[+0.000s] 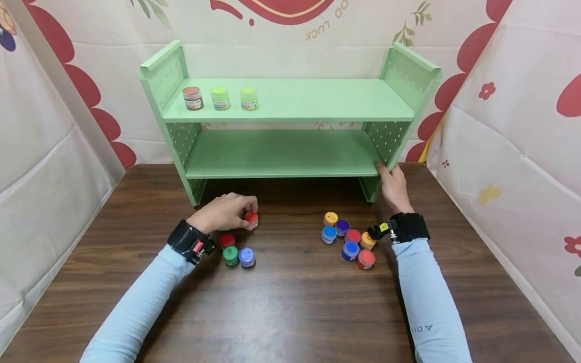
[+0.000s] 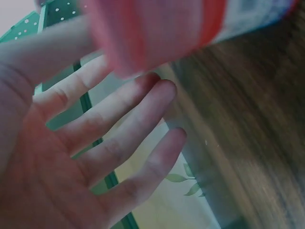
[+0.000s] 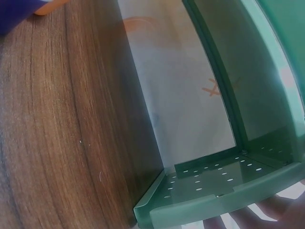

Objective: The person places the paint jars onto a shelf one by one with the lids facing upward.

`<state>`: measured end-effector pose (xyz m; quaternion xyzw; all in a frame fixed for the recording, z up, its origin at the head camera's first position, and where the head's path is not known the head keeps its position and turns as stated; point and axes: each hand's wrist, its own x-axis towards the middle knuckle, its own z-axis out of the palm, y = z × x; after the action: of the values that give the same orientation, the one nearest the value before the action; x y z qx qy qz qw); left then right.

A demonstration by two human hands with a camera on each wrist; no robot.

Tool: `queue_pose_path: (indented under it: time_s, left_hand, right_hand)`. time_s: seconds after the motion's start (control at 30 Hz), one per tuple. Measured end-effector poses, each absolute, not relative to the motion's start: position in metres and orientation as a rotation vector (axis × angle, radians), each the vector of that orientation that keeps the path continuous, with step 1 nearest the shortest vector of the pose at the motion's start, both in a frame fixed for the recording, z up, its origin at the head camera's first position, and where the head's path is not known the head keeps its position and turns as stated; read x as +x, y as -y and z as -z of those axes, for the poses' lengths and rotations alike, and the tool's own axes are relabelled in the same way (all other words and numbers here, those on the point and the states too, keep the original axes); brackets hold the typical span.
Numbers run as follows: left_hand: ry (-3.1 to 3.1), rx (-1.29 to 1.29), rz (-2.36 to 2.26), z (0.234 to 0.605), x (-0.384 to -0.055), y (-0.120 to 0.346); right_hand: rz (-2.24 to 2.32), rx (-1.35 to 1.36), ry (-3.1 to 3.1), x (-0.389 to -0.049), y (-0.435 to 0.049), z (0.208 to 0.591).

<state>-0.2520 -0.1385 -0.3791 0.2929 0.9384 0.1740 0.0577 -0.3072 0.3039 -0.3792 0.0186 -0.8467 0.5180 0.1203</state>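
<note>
My left hand point(image 1: 229, 210) pinches a small red-lidded paint jar point(image 1: 251, 219) over the table, in front of the shelf's left part. In the left wrist view the red jar point(image 2: 157, 33) looms close and blurred, and several fingers point(image 2: 128, 138) stretch out below it. My right hand point(image 1: 394, 189) grips the right side panel of the green two-tier shelf point(image 1: 290, 103), low near its lower board. The right wrist view shows that perforated panel point(image 3: 209, 183), with fingertips point(image 3: 267, 207) partly hidden behind its edge.
A red jar point(image 1: 227, 240), a green jar point(image 1: 230, 255) and a blue jar point(image 1: 247, 257) stand near my left wrist. Several yellow, blue, purple and red jars point(image 1: 350, 250) cluster by my right wrist. On the upper board, left, stand a brownish-red jar point(image 1: 192, 98) and two lime-green jars point(image 1: 220, 98).
</note>
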Motion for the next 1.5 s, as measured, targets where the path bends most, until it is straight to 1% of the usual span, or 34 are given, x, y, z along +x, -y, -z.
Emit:
queue_pose_path:
  time_s: [0.43,1.1,1.3,1.5]
  left_hand:
    - [-2.85,0.925,-0.618,0.384,-0.256,0.138]
    - [-2.869,0.975,-0.584,0.388,-0.255,0.136]
    - [-2.948,1.04,-0.575,0.379,-0.251,0.133]
    - [-3.05,1.085,-0.615,0.358,-0.244,0.135]
  right_hand:
    - [-1.531,0.056,2.466,-0.307,-0.304,0.377]
    - [-1.538,0.041,2.469,-0.308,-0.306,0.38]
    - [-1.531,0.046,2.468,-0.309,-0.306,0.38]
    - [-1.523,0.041,2.465,-0.309,-0.303,0.38]
